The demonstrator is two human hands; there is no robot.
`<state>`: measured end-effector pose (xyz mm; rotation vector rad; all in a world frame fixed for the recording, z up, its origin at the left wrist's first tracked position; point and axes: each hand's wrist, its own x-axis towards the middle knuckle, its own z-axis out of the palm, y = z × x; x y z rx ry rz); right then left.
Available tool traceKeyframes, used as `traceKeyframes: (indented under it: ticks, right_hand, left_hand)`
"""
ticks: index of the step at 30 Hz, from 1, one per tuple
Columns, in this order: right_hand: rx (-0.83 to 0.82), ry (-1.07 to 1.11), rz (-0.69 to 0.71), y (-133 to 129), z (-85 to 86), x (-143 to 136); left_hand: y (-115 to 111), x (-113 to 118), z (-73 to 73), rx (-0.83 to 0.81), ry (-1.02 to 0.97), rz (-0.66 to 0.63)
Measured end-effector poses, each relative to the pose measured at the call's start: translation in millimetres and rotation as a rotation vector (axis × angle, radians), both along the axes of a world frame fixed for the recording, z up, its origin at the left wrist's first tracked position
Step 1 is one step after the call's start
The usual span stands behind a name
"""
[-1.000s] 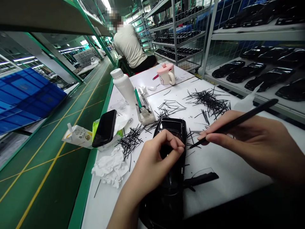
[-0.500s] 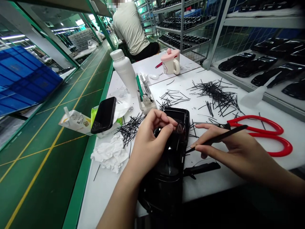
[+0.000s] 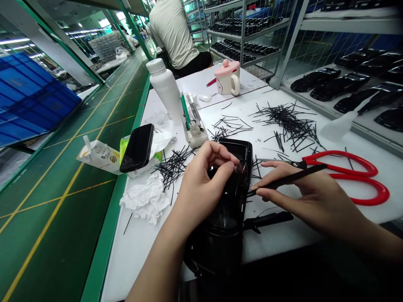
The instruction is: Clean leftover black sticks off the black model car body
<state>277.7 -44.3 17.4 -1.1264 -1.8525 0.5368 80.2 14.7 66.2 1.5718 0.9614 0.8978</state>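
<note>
A glossy black toy car body (image 3: 225,218) lies lengthwise on the white table (image 3: 292,239), its near end over the table's front edge. My left hand (image 3: 201,184) rests on top of the car, thumb and forefinger pinching a small clear piece at its roof. My right hand (image 3: 302,195) holds a thin black stick tool (image 3: 289,178) like a pen, its tip touching the car's right side. A flat black strip (image 3: 267,219) lies beside the car, under my right hand.
Red-handled scissors (image 3: 346,176) lie right of my hand. Piles of thin black sticks (image 3: 286,121) cover the table's middle. A white bottle (image 3: 165,90), pink mug (image 3: 227,77), black phone (image 3: 137,147), crumpled tissue (image 3: 145,201) and small tool tray (image 3: 193,123) stand left. A seated person (image 3: 176,33) works beyond; shelves of black car bodies (image 3: 333,86) stand right.
The view tilted down, bringing the scissors into sight. My left hand's fingers slid along the car roof towards its far end. My right hand lowered the stick's tip to the car's side.
</note>
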Motion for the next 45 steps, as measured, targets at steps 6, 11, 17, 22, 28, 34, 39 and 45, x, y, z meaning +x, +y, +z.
traceKeyframes:
  ticks: [6,11,17,22,28,34,39,45]
  right_hand:
    - [-0.047,0.012,-0.059,-2,-2.7,2]
    - [-0.073,0.016,-0.058,-1,-0.6,2]
    - [-0.075,0.043,-0.058,-2,1.9,0]
    - [-0.067,0.061,-0.062,-1,3.0,0]
    - [-0.059,0.046,-0.053,-1,2.2,-1]
    - [-0.08,0.032,-0.054,0,3.1,-1]
    - [-0.068,-0.02,-0.029,-1,6.5,-1]
    - [0.054,-0.162,0.038,-2,17.1,-9]
  left_hand:
    - [0,-1,-0.7,0.002,-0.001,-0.003]
    - [0,-1,-0.6,0.002,0.005,-0.001]
    - [0,-1,0.4,0.004,0.008,-0.002]
    - [0,-1,0.2,0.003,0.016,-0.003]
    - [0,0,1.2,0.002,0.027,-0.002]
    - [-1,0,3.0,0.008,0.039,-0.002]
    - [-1,1,0.1,0.007,0.022,-0.016]
    - [0,2,-2.0,-0.004,0.009,-0.026]
